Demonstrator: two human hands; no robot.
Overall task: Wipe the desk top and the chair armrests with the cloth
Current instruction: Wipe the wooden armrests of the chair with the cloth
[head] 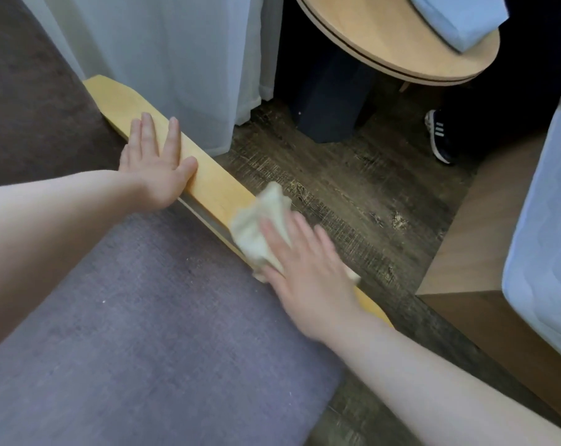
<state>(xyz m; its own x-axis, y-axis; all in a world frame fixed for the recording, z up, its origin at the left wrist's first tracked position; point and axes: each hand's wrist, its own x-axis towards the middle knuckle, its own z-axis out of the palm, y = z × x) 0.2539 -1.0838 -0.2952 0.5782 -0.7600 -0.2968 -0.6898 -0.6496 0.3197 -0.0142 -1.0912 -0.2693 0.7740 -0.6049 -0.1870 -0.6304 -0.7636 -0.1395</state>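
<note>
Two hands on wooden armrest (208, 185): left hand (158, 162) flat, empty, toward its far end; right hand (305, 272) pressed crumpled cream cloth (260, 226) nearer. Round wooden desk (401, 56) beyond; purple fabric seat (128, 317) alongside.

Bare forearms (63, 220), no sleeves

Brightness: you get soft, even indoor light, neither harsh nor dim.
Dark zone: the space under the round table (411, 43) falls almost to black.
Shadows: faint and diffuse; you see no hard edges.
Blur: your right hand (308, 272) and the cloth (260, 226) are motion-smeared; your left hand (157, 162) is sharper.
Distortion: straight lines bow toward the frame edges.
</note>
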